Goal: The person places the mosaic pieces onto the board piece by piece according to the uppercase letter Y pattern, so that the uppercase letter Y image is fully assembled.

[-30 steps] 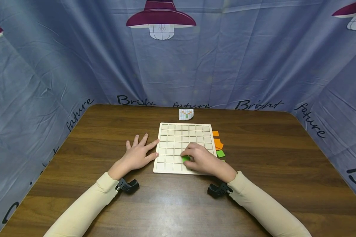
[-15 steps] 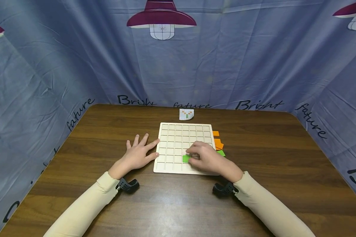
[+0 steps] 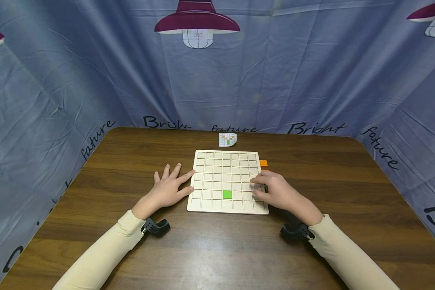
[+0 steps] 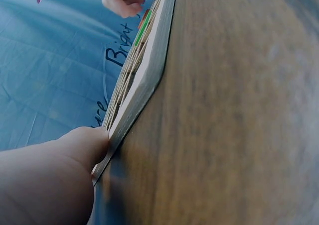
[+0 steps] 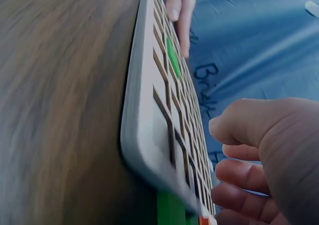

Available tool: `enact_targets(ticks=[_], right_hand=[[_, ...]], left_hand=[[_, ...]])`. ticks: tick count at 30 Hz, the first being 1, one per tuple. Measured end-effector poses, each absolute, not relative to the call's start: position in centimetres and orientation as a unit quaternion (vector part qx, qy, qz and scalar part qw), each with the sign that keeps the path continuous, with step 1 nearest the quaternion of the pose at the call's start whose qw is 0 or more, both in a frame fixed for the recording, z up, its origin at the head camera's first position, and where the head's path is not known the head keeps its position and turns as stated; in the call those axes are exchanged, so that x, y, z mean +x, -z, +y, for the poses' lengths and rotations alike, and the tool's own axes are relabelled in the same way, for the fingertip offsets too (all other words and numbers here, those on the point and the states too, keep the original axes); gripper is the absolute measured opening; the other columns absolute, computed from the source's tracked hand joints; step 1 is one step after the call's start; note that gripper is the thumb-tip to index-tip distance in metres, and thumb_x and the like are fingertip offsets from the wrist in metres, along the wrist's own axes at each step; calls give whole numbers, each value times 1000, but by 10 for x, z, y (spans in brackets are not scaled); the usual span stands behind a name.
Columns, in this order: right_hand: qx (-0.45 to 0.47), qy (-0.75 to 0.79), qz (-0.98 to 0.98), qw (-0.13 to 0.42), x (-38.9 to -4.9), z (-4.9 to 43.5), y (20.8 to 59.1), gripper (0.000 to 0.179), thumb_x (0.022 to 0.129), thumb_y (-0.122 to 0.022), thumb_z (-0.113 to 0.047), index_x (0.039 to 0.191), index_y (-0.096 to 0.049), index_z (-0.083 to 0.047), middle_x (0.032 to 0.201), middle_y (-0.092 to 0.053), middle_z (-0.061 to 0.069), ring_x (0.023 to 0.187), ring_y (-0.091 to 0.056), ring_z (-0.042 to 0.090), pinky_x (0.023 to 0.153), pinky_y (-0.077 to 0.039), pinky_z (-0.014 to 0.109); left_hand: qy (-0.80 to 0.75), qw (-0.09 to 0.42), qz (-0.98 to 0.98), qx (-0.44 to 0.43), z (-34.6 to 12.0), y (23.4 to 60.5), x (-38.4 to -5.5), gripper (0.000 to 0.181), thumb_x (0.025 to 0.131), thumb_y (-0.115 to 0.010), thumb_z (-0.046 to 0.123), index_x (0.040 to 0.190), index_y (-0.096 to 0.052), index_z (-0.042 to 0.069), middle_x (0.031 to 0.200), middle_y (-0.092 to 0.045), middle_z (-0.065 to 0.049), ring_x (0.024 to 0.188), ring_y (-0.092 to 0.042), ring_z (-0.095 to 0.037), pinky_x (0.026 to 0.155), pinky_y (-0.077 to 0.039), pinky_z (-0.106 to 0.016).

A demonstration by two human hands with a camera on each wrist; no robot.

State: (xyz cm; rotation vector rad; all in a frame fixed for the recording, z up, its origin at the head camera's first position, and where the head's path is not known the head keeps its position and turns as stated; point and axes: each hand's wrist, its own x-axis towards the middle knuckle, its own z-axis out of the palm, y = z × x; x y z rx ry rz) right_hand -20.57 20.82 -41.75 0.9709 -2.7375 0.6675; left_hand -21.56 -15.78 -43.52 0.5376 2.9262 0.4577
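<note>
A pale wooden grid board (image 3: 209, 206) lies on the table, with one green square tile (image 3: 227, 194) seated in a cell of its second row from the front. My left hand (image 3: 168, 190) lies flat with fingers spread; its thumb and index fingertip touch the board's left edge. Above the board's right edge hovers my right hand (image 3: 278, 191), fingers loosely bent and nothing between them. In the right wrist view, thumb and fingertips stand apart. Orange tiles (image 3: 263, 163) lie beside the board's right edge, partly covered by the right hand. Green tiles (image 5: 170, 209) show below the board's corner.
A small paper card (image 3: 227, 139) printed with a coloured grid pattern lies behind the board. The brown wooden table (image 3: 217, 249) reaches back to a blue curtain (image 3: 268, 72) that hangs around its far side and both flanks.
My right hand has let go of the green tile, which stays in its cell, and has moved right to the board's edge. The left hand has stayed put.
</note>
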Motion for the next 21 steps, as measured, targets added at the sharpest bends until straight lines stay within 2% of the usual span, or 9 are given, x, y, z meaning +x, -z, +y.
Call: enact_targets(ticks=[21], right_hand=[[289, -193, -935, 65, -189, 246, 421, 28, 84, -80, -9, 111, -77, -3, 102, -71, 6, 86, -64, 16, 74, -56, 35]], left_hand=[[-155, 62, 970, 179, -158, 436, -216, 62, 103, -50, 54, 159, -38, 32, 168, -19, -25, 151, -10, -62, 109, -8, -86]])
